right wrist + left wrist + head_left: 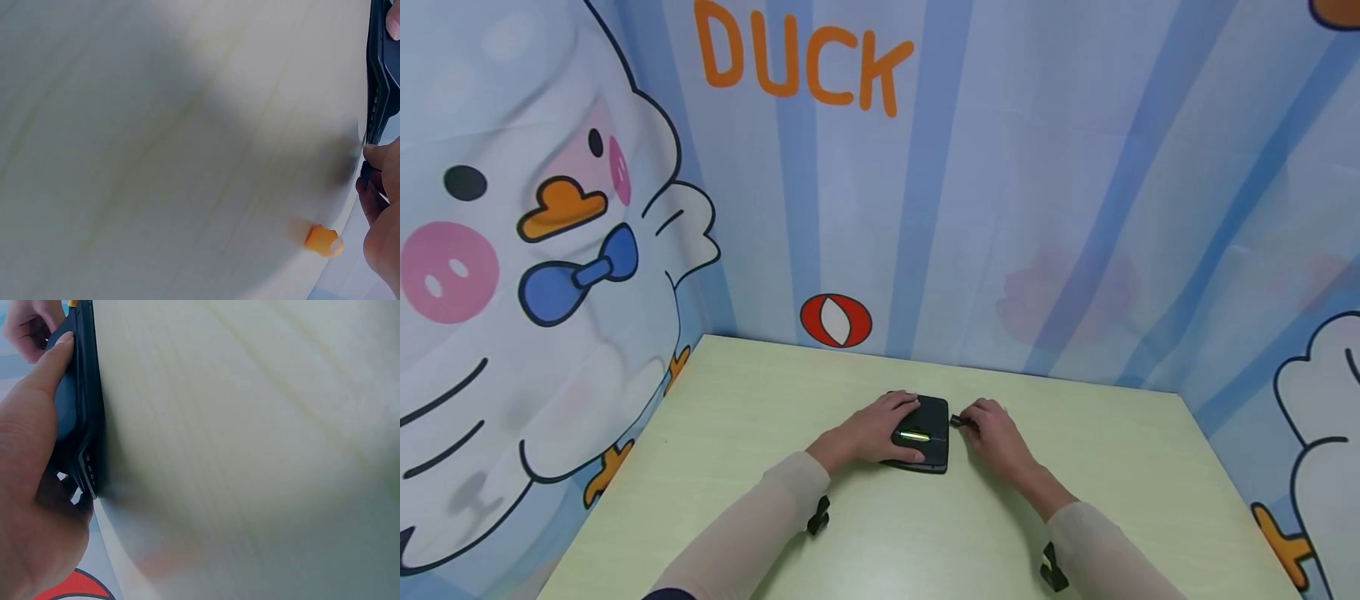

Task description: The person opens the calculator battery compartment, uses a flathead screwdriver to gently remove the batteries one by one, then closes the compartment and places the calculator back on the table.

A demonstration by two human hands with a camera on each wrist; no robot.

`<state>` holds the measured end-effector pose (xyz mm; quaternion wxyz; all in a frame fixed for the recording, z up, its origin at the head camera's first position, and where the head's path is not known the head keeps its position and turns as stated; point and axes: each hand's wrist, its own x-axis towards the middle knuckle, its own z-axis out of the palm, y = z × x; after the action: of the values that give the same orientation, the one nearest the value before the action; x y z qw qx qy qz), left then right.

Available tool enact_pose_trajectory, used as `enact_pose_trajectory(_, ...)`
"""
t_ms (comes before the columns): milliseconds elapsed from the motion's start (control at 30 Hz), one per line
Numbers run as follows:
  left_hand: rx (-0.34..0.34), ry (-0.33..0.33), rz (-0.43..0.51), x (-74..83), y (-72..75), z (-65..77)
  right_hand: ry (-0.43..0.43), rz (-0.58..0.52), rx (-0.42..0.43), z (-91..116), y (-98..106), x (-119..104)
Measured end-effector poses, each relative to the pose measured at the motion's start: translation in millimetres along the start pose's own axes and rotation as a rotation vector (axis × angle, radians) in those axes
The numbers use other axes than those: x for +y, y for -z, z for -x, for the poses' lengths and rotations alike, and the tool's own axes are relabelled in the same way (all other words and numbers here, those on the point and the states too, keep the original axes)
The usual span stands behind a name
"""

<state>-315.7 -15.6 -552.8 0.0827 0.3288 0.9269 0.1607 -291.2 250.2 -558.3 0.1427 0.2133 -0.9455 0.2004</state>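
Note:
A flat black box-shaped device (934, 450) with rounded corners and a shiny yellow-green strip lies near the middle of the table. My left hand (880, 429) holds it from the left, thumb along the near part of its top and fingers over the far part. In the left wrist view, small slots show on one end of the device (75, 400). Just right of the device, my right hand (1000, 437) pinches a small black piece (957, 421) between thumb and fingers. That piece points at the device's right side; its exact kind is too small to tell.
The pale wooden table (760, 392) ends at a cloth backdrop (985, 208) printed with ducks and blue stripes. Black straps (820, 515) show at both wrists. A small orange shape (323, 240) appears near the table edge in the right wrist view; what it is stays unclear.

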Motion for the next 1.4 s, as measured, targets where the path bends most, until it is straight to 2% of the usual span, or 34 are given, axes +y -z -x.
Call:
enact_pose_trajectory(200, -0.006, 0.003, 0.012, -0.4, -1.3, -1.5, 0.003, -0.004, -0.059, -1.9, 5.1, 0.5)
enact_pose_trajectory(600, -0.008, 0.004, 0.02, -0.2, -2.4, -2.7, 0.008, 0.001, -0.107, -4.1, 10.7, 4.3)
enact_pose_trajectory(1400, -0.009, 0.006, 0.016, -4.3, -4.0, -3.1, 0.063, 0.062, -0.076, 0.5, 6.8, 4.1)
